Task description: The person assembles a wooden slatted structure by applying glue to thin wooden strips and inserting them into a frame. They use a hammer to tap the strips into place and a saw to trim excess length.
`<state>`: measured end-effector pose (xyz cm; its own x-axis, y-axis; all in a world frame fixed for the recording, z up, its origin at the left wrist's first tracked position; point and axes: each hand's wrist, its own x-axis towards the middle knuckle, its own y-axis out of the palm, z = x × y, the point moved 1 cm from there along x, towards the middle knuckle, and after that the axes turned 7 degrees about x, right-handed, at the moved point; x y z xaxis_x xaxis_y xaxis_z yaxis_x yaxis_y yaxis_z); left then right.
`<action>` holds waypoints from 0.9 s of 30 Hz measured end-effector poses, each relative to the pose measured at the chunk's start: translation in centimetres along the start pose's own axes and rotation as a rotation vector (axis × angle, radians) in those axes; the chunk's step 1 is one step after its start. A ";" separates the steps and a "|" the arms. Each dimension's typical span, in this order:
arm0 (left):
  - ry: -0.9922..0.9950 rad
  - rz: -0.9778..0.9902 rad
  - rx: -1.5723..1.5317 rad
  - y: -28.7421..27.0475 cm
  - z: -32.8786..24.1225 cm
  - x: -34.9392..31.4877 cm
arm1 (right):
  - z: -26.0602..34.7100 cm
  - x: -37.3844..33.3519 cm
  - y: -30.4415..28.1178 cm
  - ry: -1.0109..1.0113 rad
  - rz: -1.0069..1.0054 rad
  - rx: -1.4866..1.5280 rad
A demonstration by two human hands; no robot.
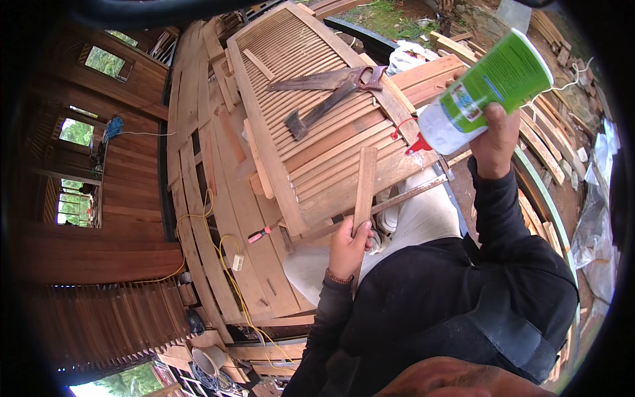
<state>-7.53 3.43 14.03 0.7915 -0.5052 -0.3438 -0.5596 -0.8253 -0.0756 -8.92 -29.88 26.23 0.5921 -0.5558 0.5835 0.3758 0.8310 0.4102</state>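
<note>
My right hand (pixel 497 135) is wrapped round a large glue bottle (pixel 489 86) with a green label, tipped so that its red nozzle points down at the near right corner of a slatted wooden panel (pixel 344 198). White glue shows on the wood around the nozzle. A narrow wooden strip (pixel 364 192) stands up from my left hand (pixel 350 250), whose fingers are closed round its lower part; its top end overlaps the panel's near rail. On the slats lie a handsaw (pixel 324 79) and a hammer or hatchet-like tool (pixel 317 109) with a dark head.
A pink-handled screwdriver (pixel 259 234) lies on the plank floor (pixel 231 198), left of the panel. Past it runs a yellow cord (pixel 228 274) with a white socket block (pixel 237 263). Stacked timber (pixel 430 76) and clear plastic sheeting (pixel 595 212) lie at the right. A plank wall stands at the left.
</note>
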 end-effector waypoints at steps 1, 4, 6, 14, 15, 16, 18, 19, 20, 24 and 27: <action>-0.005 0.008 0.006 0.1 0.0 -0.4 | -0.2 0.1 0.4 -0.011 0.031 -0.014; -0.010 0.067 0.047 0.7 -0.3 -0.8 | -0.2 0.1 3.1 -0.008 0.024 0.023; -0.020 0.076 0.076 0.8 -0.7 -1.3 | 0.1 0.2 4.4 -0.026 0.070 -0.018; -0.037 0.076 0.100 -0.2 0.5 -2.6 | 2.2 1.6 4.7 -0.172 -0.014 0.266; -0.032 0.075 0.106 -0.2 0.3 -2.7 | 1.8 1.4 4.4 -0.143 -0.035 0.305; -0.047 0.076 0.116 -0.3 0.1 -3.0 | 1.6 0.9 4.5 -0.058 0.047 0.082; -0.066 0.091 0.140 0.0 -0.8 -3.1 | 0.4 0.2 5.6 -0.012 0.088 -0.112; -0.057 0.090 0.135 0.2 -1.2 -3.0 | 0.2 0.2 5.5 0.017 0.062 -0.067; -0.061 0.084 0.128 0.3 -1.3 -3.4 | -0.1 0.0 5.5 0.058 0.036 -0.019; -0.027 0.100 0.099 0.8 -0.5 -3.5 | 0.0 0.1 5.8 0.045 0.108 -0.039; -0.031 0.107 0.133 0.8 -0.5 -4.0 | -0.1 -0.2 5.7 0.041 0.186 -0.066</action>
<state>-11.01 4.62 15.74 0.7191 -0.5782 -0.3855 -0.6692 -0.7257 -0.1599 -6.83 -25.05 28.34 0.6833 -0.3925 0.6156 0.3028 0.9196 0.2502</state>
